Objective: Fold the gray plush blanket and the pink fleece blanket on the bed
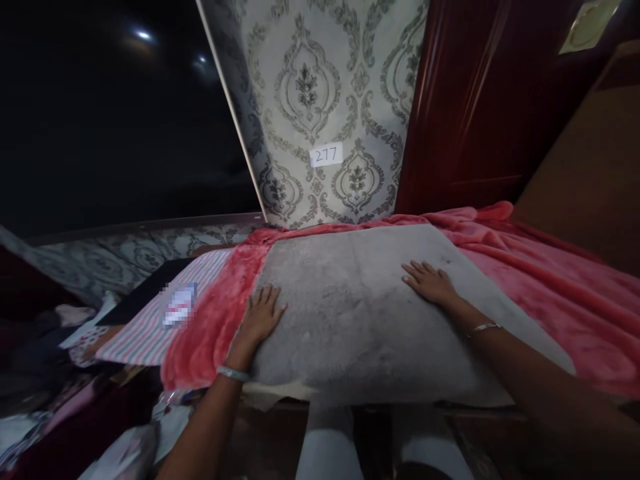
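Note:
A grey plush mat [350, 307] lies spread flat over a pink-red fleece blanket [215, 313]. My left hand [261, 317] rests palm down on the mat's left edge, fingers apart. On the upper right part of the mat, my right hand [430, 283] also lies flat with its fingers spread. Neither hand holds anything. More of the blanket [530, 267] shows in folds along the right side and behind the mat.
At the left a striped cloth [145, 333] lies beside the blanket, with a blurred phone-like object [179, 307] on it. Piled clothes [125, 413] fill the lower left. A large dark screen [125, 120], a patterned wall [320, 87] and a dark red door [465, 100] stand behind.

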### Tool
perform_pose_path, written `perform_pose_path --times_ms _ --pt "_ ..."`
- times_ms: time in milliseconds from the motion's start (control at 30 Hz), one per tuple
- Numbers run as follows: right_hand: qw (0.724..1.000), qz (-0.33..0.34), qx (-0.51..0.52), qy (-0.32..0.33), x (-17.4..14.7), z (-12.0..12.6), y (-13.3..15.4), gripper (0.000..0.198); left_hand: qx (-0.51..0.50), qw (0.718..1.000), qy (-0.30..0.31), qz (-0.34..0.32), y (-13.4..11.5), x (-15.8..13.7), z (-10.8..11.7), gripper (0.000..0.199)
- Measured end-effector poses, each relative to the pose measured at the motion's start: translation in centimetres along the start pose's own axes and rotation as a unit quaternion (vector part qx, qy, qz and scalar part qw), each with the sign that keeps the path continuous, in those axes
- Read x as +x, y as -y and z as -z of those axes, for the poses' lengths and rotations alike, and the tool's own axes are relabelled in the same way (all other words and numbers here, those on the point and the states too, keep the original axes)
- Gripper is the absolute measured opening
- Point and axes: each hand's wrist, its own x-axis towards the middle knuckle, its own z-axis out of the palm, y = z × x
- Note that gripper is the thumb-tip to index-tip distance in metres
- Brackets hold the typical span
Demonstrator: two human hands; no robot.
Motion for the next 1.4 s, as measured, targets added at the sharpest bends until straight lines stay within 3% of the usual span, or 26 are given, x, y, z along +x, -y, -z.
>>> perform_pose_path --times_ms 167,300,400,500,567,633,733,833,1067,1400 --pt "0.998 -0.063 -0.019 -0.005 -5.4 -0.8 -5.7 0.067 0.001 0.997 0.004 0.077 3.9 -2.8 -0.7 0.066" --pt "0.992 -0.121 -0.031 -0.003 -11.0 -1.4 -10.5 0.068 0.014 0.995 -0.014 0.096 4.5 -3.1 -1.1 0.066" --pt "0.986 -0.159 -0.038 -0.007 -13.9 -1.1 -11.6 0.065 0.009 0.996 -0.008 0.094 4.4 -2.9 -0.4 0.065" --pt "0.981 -0.186 -0.045 -0.04 -15.2 -0.4 -9.7 0.062 0.006 0.994 0.003 0.113 2.8 -2.9 0.8 0.065" --pt "0.983 -0.16 -0.047 -0.081 -15.2 0.0 -6.8 0.061 0.009 0.994 -0.022 0.107 0.2 -3.0 1.4 0.064" --pt "0.989 -0.097 -0.036 -0.108 -14.8 0.1 -3.1 0.059 0.001 0.998 -0.048 0.041 -3.8 -3.3 1.4 0.061" --pt "0.997 -0.016 -0.014 -0.075 -13.9 0.0 1.9 0.056 -0.025 0.995 -0.011 -0.091 -9.9 -4.1 0.3 0.061" --pt "0.999 -0.007 -0.016 -0.036 -13.7 -0.3 4.4 0.056 -0.022 0.993 -0.006 -0.112 -13.2 -4.9 -1.2 0.061" --pt "0.998 -0.004 -0.016 -0.068 -14.1 -1.1 4.2 0.056 -0.035 0.992 -0.036 -0.116 -12.4 -5.1 -2.2 0.059" --pt "0.995 0.008 -0.021 -0.1 -14.1 -2.2 3.8 0.056 -0.071 0.986 -0.003 -0.152 -12.8 -6.6 -1.7 0.054"
